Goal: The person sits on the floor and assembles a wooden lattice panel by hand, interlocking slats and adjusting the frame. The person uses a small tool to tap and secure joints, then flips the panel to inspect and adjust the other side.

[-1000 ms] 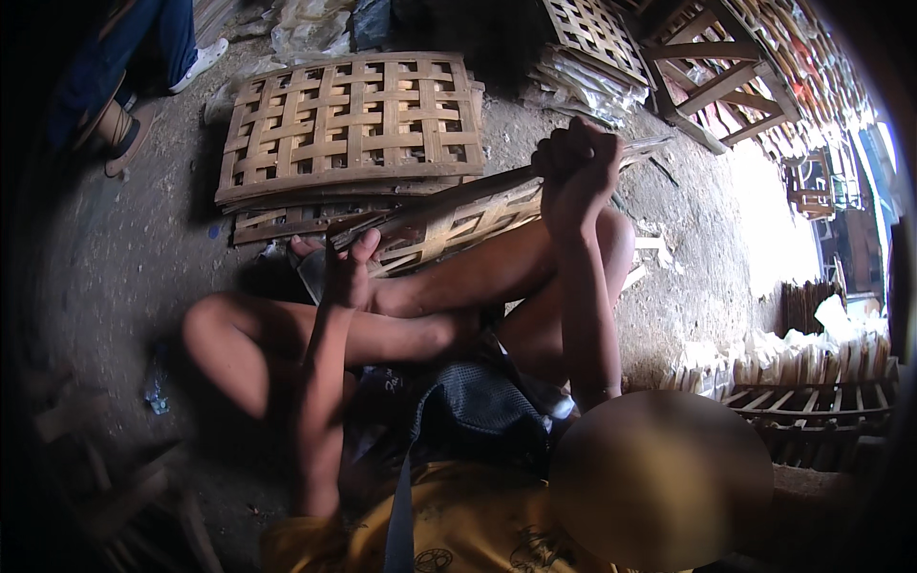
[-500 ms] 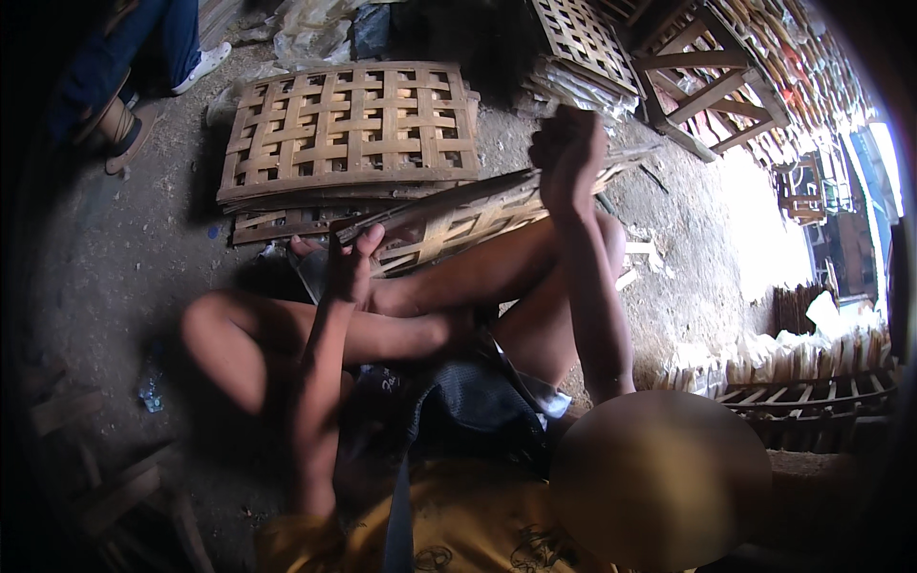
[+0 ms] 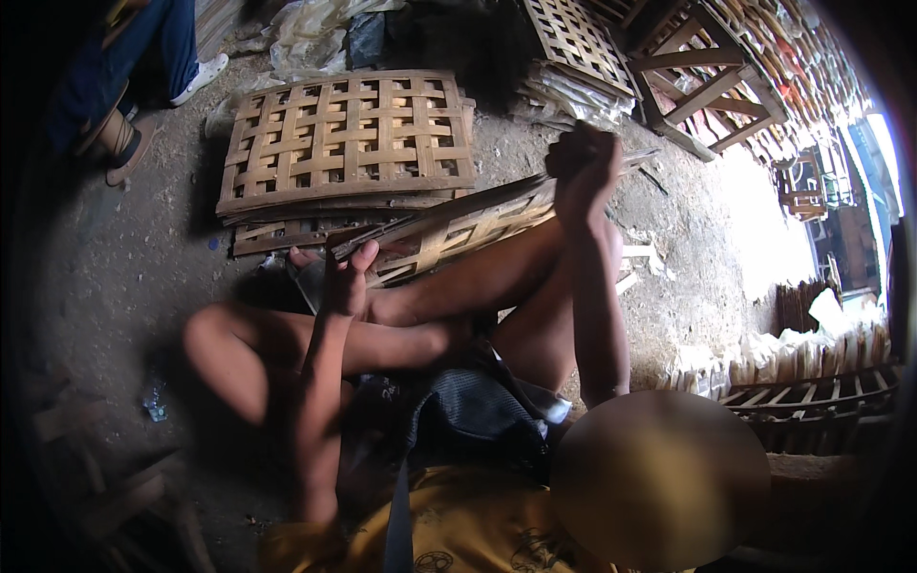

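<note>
Panel stack: woven slatted panels (image 3: pixel 349 143) lie piled on the floor (image 3: pixel 124 253), the landmark for what follows.
Held panel: another woven panel (image 3: pixel 463 232) stands tilted on the person's side of the panel stack, dark edge strip uppermost, its right end reaching past the stack's right side.
Left hand: the hand (image 3: pixel 346 288) grips the held panel's left end, just nearer the person than the stack; the thumb lies against the edge, the other fingers mostly hidden.
Right hand: the fist (image 3: pixel 583 175) is to the right of the stack, over the held panel's right part, fingers curled closed; what they grip, I cannot tell.
Wooden frame: an angular frame (image 3: pixel 705 95) sits well right of the stack.
Plastic sheeting: crumpled sheeting (image 3: pixel 304 43) lies just beyond the stack.
</note>
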Demonstrator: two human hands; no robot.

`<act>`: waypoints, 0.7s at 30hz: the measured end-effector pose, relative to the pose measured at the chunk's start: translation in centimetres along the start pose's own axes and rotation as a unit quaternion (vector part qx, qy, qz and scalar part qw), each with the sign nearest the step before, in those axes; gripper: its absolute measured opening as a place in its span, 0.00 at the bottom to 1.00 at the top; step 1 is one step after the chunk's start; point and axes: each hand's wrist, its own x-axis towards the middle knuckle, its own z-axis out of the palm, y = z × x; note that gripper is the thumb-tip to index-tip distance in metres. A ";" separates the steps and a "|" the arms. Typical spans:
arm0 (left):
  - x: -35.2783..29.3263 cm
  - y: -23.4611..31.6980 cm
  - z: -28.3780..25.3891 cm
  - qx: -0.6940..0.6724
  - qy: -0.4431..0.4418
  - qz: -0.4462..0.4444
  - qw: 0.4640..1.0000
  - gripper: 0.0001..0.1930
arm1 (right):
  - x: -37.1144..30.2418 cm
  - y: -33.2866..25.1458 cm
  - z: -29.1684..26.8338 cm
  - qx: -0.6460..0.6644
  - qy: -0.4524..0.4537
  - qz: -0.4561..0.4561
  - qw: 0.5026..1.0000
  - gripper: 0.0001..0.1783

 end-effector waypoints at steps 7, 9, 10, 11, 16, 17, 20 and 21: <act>0.5 0.5 0.7 -0.033 0.004 -0.007 0.999 0.21 | 0.6 -3.4 0.2 0.063 0.000 -0.008 0.998 0.22; 0.5 0.6 0.5 -0.016 0.012 -0.018 1.000 0.20 | 0.0 -2.8 0.9 0.084 0.029 0.033 0.996 0.21; 0.6 0.4 0.4 0.009 0.015 0.001 1.000 0.20 | 0.0 -2.4 0.6 0.081 0.022 0.043 0.996 0.21; 0.6 -0.1 0.0 0.036 0.018 0.019 0.999 0.20 | -0.1 -2.0 0.4 0.080 0.014 0.055 0.995 0.20; 0.7 -2.0 -1.6 0.121 -0.011 0.073 0.990 0.21 | 0.1 -0.6 0.5 0.054 -0.015 0.081 0.995 0.22; 0.6 -1.6 -1.8 0.109 -0.047 0.051 0.992 0.22 | 0.0 -0.6 0.6 0.062 -0.006 0.083 0.995 0.22; 0.5 -2.3 -2.0 0.056 -0.060 0.017 0.996 0.22 | 0.0 -1.1 0.7 0.095 -0.003 0.058 0.994 0.22; 0.4 -2.6 -2.1 0.037 -0.048 0.009 0.998 0.22 | 0.0 -1.3 0.9 0.086 -0.007 0.065 0.994 0.21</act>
